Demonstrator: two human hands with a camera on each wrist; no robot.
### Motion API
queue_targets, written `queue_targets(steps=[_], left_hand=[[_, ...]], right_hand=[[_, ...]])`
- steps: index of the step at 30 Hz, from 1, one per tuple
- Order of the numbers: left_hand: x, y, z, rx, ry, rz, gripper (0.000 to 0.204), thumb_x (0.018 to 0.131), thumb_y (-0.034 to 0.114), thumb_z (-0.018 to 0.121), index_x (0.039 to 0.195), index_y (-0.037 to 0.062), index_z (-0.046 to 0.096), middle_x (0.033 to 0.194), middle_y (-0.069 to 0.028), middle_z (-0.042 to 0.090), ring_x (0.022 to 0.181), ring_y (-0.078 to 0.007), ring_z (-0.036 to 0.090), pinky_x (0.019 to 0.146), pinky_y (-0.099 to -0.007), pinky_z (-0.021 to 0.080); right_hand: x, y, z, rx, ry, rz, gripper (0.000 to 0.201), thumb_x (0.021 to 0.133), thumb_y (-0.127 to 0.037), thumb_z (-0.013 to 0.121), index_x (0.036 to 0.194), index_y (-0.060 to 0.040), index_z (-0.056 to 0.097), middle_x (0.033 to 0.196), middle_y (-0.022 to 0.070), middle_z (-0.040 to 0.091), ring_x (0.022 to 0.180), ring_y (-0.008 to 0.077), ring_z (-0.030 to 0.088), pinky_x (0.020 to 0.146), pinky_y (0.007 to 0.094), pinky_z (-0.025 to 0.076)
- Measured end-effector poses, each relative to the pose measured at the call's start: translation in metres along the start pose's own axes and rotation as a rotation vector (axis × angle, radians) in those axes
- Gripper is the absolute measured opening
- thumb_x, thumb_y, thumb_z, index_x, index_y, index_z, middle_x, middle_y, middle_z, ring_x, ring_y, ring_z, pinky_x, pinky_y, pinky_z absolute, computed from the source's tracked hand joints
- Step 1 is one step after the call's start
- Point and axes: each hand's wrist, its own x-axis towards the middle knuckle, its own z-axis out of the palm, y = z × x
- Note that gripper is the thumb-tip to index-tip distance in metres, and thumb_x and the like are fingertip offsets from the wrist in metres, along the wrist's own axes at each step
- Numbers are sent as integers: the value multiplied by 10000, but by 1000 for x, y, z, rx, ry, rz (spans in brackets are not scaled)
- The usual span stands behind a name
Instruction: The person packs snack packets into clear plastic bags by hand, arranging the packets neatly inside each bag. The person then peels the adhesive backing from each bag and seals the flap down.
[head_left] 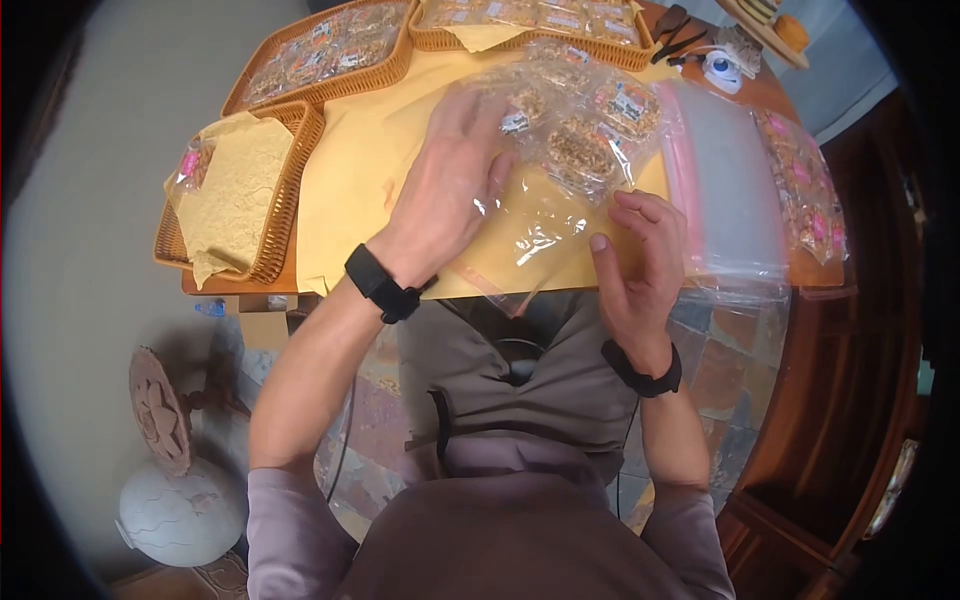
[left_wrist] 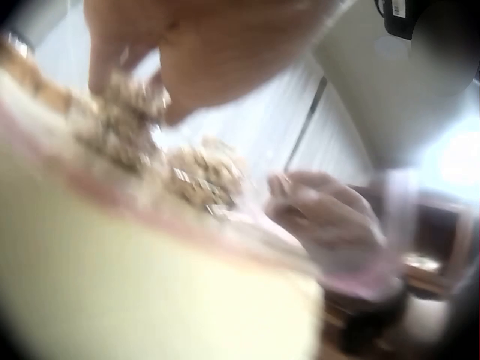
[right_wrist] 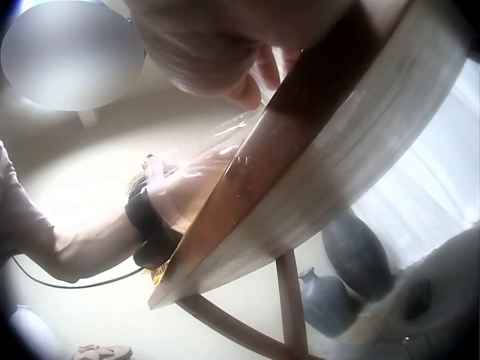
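Note:
A large clear plastic bag (head_left: 545,225) lies on the yellow sheet, its pink-edged end hanging toward the table's front edge. Several wrapped cakes of nuts or grains (head_left: 582,147) sit in its far part, with printed labels. My left hand (head_left: 450,180) rests over the bag's left side, fingers stretched forward beside the cakes. In the blurred left wrist view, its fingertips come down at a cake (left_wrist: 124,124). By the bag's near right edge is my right hand (head_left: 650,245), fingers loosely bent and thumb apart, with nothing gripped between them.
Wicker baskets of wrapped cakes (head_left: 375,75) stand at the back; another basket (head_left: 290,190), lined with yellow paper, stands left. To the right lie a stack of flat clear bags (head_left: 725,185) and a filled pink-labelled bag (head_left: 805,185). Dark tools (head_left: 680,35) and a white tape dispenser (head_left: 725,70) lie behind.

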Motion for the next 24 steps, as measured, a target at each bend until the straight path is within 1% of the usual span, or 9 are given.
queue_targets(steps=[3, 5, 12, 14, 15, 17, 21, 23, 24], left_hand=[[-1, -4, -3, -11, -32, 75, 495, 905, 41, 706, 1382, 34, 575, 1471, -255, 480, 1323, -442, 508, 1107, -461, 455], [-6, -9, -3, 86, -42, 128, 506, 913, 34, 678, 1404, 41, 557, 1455, -244, 499, 1315, -444, 510, 1096, -460, 472], [14, -11, -5, 210, -141, 152, 534, 883, -2, 642, 1407, 44, 554, 1462, -221, 494, 1331, -436, 477, 1082, -474, 480], [17, -16, 3, 324, -93, 217, 641, 795, -34, 664, 1414, -23, 498, 1440, -261, 483, 1309, -438, 479, 1043, -466, 510], [17, -18, 5, 321, -92, 216, 641, 795, -34, 664, 1414, -23, 498, 1440, -261, 483, 1309, -438, 479, 1043, -466, 510], [17, -20, 7, 323, -69, 227, 627, 823, -15, 639, 1424, -55, 466, 1446, -270, 476, 1349, -448, 446, 1049, -471, 506], [-2, -10, 0, 260, -67, 222, 609, 858, 18, 610, 1439, -71, 452, 1479, -283, 451, 1394, -456, 416, 1068, -483, 492], [-15, -5, 2, 407, -83, 309, 594, 905, 80, 579, 1460, -77, 437, 1520, -287, 415, 1442, -444, 381, 1072, -505, 482], [-18, -5, 3, 430, -86, 297, 594, 905, 80, 579, 1460, -77, 437, 1520, -287, 415, 1442, -444, 381, 1072, -505, 482]], right_hand=[[0, 1, -1, 2, 0, 0, 277, 805, 21, 761, 1062, -20, 664, 1185, 143, 655, 1138, 348, 592, 972, 434, 460], [1, 1, -2, 8, -2, 5, 274, 804, 20, 764, 1056, -20, 665, 1182, 140, 658, 1135, 348, 595, 969, 434, 463], [1, 2, 1, -3, -9, -21, 246, 802, 31, 762, 1027, -17, 673, 1160, 128, 671, 1118, 341, 606, 954, 426, 473], [1, 1, 1, -3, -6, -24, 239, 801, 34, 761, 1019, -16, 675, 1156, 128, 673, 1114, 340, 608, 952, 425, 473], [1, 1, 1, -8, -7, -22, 238, 800, 38, 759, 1016, -15, 675, 1151, 128, 675, 1110, 339, 610, 952, 425, 473], [1, 0, 0, -14, -9, -21, 237, 799, 42, 756, 1014, -14, 675, 1147, 129, 678, 1107, 338, 612, 951, 424, 473], [1, 1, 0, -18, -13, -28, 235, 802, 46, 751, 1017, -12, 677, 1148, 134, 678, 1110, 341, 613, 954, 427, 470], [1, -1, 1, 6, -15, -28, 231, 805, 45, 749, 1018, -11, 678, 1151, 136, 678, 1112, 343, 613, 957, 428, 468], [2, -2, -1, -37, -41, -33, 223, 812, 41, 747, 1018, -10, 679, 1156, 137, 677, 1119, 345, 611, 965, 430, 465]])
